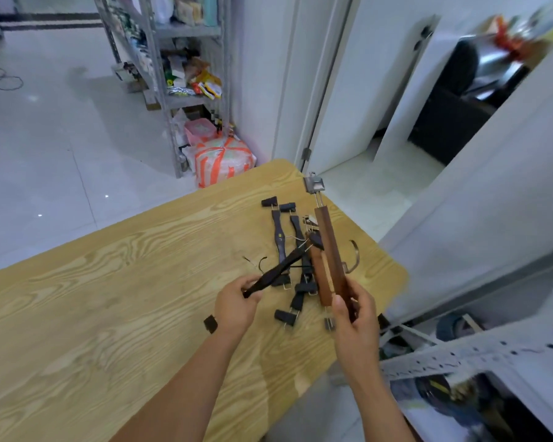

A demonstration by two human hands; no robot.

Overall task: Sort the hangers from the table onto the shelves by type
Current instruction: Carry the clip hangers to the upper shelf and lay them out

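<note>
orange-striped sack (224, 161) on the floor — beside a pink tub (201, 129)

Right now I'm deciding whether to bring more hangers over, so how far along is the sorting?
Early, it seems. No sorted hangers show on the shelf. In hand: the left hand grips a black clip hanger, the right hand a brown wooden hanger. Left: a tangle of black hangers and another brown one on the table.
</note>
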